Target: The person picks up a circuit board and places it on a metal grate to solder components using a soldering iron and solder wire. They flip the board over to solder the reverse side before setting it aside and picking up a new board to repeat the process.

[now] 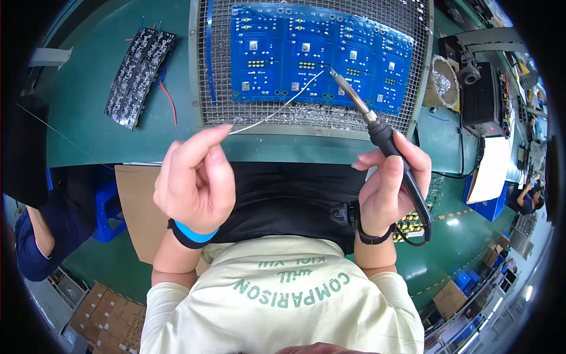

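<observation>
My right hand grips a black-handled soldering iron, its metal tip angled up and left over a blue circuit board panel. Between the thumb and fingers of my left hand is a thin length of solder wire. The wire's far end reaches the board close to the iron's tip; whether the two touch I cannot tell. The panel, with silvery pads and rows of joints, lies on a metal mesh tray scattered with bits of metal.
To the left on the green table lies a black board panel with red and blue wires. At right stand a round container of metal scraps and a black box unit. A co-worker's arm shows at far left.
</observation>
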Demonstrator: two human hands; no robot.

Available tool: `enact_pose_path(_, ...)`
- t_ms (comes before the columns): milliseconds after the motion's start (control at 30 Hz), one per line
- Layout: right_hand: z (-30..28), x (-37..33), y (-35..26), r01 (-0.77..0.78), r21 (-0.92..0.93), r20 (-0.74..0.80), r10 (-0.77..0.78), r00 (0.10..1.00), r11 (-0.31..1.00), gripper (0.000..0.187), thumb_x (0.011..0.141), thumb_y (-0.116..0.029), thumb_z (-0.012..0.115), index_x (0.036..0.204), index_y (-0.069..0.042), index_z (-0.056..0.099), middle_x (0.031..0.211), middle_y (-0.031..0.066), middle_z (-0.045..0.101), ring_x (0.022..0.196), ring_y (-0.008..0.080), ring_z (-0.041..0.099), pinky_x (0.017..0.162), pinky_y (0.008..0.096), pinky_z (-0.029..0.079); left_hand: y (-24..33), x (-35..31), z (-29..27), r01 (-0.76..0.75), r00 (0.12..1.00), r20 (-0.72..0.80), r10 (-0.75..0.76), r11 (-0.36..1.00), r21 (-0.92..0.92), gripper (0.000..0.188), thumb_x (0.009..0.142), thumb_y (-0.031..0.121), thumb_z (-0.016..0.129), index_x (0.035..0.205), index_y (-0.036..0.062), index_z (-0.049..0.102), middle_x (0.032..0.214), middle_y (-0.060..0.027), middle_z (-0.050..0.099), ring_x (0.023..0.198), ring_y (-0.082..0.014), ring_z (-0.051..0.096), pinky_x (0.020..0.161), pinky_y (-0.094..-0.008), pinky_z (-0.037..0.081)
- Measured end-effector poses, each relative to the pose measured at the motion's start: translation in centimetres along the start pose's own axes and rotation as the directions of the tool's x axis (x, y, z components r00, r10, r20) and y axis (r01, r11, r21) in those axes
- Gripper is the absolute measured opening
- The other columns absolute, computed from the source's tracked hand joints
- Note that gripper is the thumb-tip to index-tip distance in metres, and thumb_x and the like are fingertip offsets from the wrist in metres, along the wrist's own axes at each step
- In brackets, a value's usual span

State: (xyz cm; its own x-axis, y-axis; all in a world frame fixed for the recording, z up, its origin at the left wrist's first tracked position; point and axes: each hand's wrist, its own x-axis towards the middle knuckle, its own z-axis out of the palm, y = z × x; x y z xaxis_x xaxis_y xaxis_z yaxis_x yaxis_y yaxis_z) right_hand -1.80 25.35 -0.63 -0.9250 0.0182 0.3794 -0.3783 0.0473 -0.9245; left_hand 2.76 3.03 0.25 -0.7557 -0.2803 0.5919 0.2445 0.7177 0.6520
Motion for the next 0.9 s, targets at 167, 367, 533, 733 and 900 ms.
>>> enact_pose_path(167,0.3,0.0,0.2,0.007,-0.025,0.033,-0.007,0.999,1.0,0.027,0.096,-0.011,0.054,0.116,0.008,0.053,0.087,0.0192,0.064,0.063,0.0205,0.064,0.058,0.0276,0.054,0.0,0.5,0.4,0.019,0.999,0.043,-0.022,0.998,0.066,0.022,0.081,-0.009,0.06,0.098,0.0018,0.07,0.069,-0.0018,0.058,0.047,-0.0054,0.04,0.043,-0.021,0.033)
enact_pose_path(367,0.3,-0.2,-0.2,-0.004,-0.054,0.077,0.008,0.997,0.999,0.024,0.092,0.001,0.058,0.115,0.005,0.055,0.093,0.0174,0.067,0.074,0.0173,0.069,0.07,0.0264,0.056,-0.2,0.7,0.5,0.024,0.998,0.063,-0.029,0.997,0.08,0.022,0.08,-0.008,0.062,0.097,0.0027,0.07,0.068,-0.0019,0.058,0.047,-0.0072,0.042,0.043,-0.0219,0.035)
enact_pose_path(533,1.3,-0.3,-0.4,0.062,-0.188,0.027,-0.058,0.998,0.98,0.023,0.093,-0.006,0.056,0.113,0.007,0.056,0.083,0.0189,0.065,0.06,0.0203,0.064,0.06,0.0273,0.053,-0.3,0.9,0.7,0.01,0.998,0.061,-0.015,0.997,0.077,0.022,0.08,-0.009,0.062,0.097,0.0026,0.07,0.068,-0.0021,0.059,0.047,-0.007,0.043,0.043,-0.0219,0.036)
enact_pose_path(733,1.1,-0.3,-0.4,0.039,-0.182,0.007,-0.039,0.999,0.983,0.024,0.093,-0.006,0.056,0.113,0.007,0.055,0.082,0.0188,0.065,0.059,0.0202,0.064,0.059,0.0266,0.053,-0.1,1.0,1.0,0.025,0.999,0.02,-0.026,0.998,0.055,0.022,0.081,-0.009,0.061,0.097,0.0024,0.07,0.07,-0.0026,0.06,0.048,-0.0072,0.044,0.043,-0.0214,0.036)
enact_pose_path(900,0.3,0.2,-0.3,-0.019,-0.046,0.026,0.02,0.999,0.999,0.023,0.093,-0.001,0.057,0.115,0.005,0.055,0.091,0.0179,0.066,0.07,0.0184,0.067,0.066,0.0267,0.055,-0.3,1.5,1.1,0.009,1.0,0.023,-0.011,0.998,0.057,0.019,0.082,-0.007,0.062,0.097,0.0014,0.07,0.07,-0.0025,0.06,0.048,-0.0066,0.043,0.043,-0.0209,0.035)
